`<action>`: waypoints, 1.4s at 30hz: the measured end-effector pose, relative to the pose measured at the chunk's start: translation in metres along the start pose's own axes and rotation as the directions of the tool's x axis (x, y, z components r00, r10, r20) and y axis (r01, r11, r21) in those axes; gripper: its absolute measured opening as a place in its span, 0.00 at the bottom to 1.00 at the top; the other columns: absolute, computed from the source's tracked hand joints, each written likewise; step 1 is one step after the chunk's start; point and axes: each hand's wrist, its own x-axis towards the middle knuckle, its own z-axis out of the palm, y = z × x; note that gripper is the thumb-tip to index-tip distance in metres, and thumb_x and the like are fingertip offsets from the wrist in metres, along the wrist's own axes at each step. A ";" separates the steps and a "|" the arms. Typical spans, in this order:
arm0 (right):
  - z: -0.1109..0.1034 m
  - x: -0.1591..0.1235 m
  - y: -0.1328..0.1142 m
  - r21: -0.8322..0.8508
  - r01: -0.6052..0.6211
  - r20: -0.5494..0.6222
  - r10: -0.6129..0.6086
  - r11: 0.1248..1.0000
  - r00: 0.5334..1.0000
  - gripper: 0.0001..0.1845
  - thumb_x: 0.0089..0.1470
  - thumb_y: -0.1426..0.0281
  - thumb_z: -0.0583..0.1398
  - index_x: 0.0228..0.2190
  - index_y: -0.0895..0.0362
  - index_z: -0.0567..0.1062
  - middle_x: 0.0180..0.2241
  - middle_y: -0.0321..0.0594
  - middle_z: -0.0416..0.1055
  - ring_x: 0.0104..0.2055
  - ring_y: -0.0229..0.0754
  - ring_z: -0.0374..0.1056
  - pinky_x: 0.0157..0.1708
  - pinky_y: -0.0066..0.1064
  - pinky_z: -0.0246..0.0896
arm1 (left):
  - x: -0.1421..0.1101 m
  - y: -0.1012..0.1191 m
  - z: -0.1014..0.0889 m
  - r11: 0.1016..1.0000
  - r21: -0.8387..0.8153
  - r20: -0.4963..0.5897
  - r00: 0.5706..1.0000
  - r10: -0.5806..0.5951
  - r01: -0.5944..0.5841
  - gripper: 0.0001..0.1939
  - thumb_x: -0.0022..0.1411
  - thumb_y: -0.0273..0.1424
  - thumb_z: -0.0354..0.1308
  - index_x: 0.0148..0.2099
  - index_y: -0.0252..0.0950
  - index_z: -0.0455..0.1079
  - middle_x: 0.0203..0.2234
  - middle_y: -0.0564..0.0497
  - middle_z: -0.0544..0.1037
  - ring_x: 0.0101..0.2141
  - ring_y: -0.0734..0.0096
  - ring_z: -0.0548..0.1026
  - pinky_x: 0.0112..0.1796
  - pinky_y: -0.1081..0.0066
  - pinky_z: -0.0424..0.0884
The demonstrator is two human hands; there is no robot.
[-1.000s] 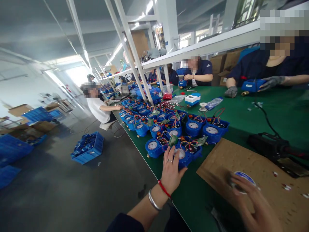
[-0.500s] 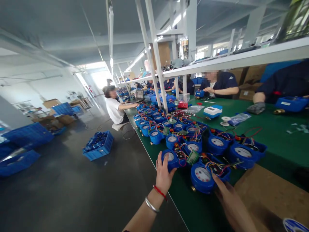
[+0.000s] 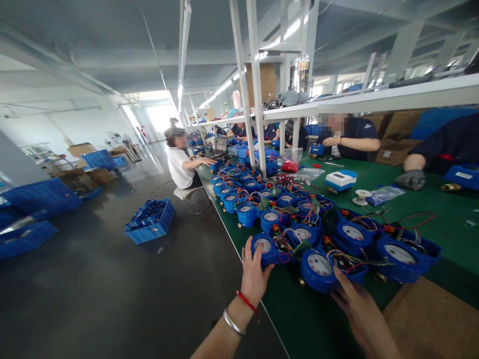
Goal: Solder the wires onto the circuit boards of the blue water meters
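Note:
My left hand (image 3: 255,274), with a ring, a red cord and a silver bangle, is curled over the dial end of a blue water meter (image 3: 267,253) by the table's near edge. My right hand (image 3: 355,304) grips the side of another blue water meter (image 3: 318,269), its finger along the rim below the dial; the rest of that grip is hidden. Both meters rest on the green tabletop (image 3: 279,304). Coloured wires and a green circuit board lie over their open housings. Several more wired meters (image 3: 247,214) stand in rows beyond my hands.
A brown cardboard sheet (image 3: 434,319) lies at right. Further back are a white-topped blue unit (image 3: 340,179), a spool (image 3: 361,197) and a bag of red parts (image 3: 291,162). Co-workers sit along the table. White shelf posts (image 3: 258,124) rise from it. A blue crate (image 3: 151,222) stands on the floor.
The view has swung slightly, shifting the table and background rightward. Both hands stay on the same two meters, which have moved a little left relative to the large meters at right.

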 end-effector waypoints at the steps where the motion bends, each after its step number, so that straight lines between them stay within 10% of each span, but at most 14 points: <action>1: 0.001 0.004 -0.001 -0.004 -0.006 0.010 0.006 1.000 1.000 0.32 0.42 0.59 0.64 0.50 0.53 0.68 0.54 0.40 0.66 0.58 0.51 0.60 0.53 0.44 0.61 | 0.001 -0.003 0.000 1.000 -0.004 -0.002 1.000 -0.007 0.007 0.32 0.54 0.24 0.60 0.59 0.43 0.55 0.63 0.42 0.45 0.61 0.46 0.52 0.56 0.42 0.56; 42: 0.065 0.047 -0.010 -0.002 0.006 -0.040 -0.006 1.000 0.999 0.48 0.41 0.54 0.66 0.60 0.55 0.56 0.58 0.45 0.59 0.58 0.53 0.59 0.53 0.45 0.61 | 0.060 -0.046 0.010 0.997 -0.073 -0.027 0.999 0.026 -0.028 0.30 0.54 0.22 0.59 0.58 0.41 0.55 0.64 0.46 0.42 0.62 0.55 0.52 0.59 0.57 0.59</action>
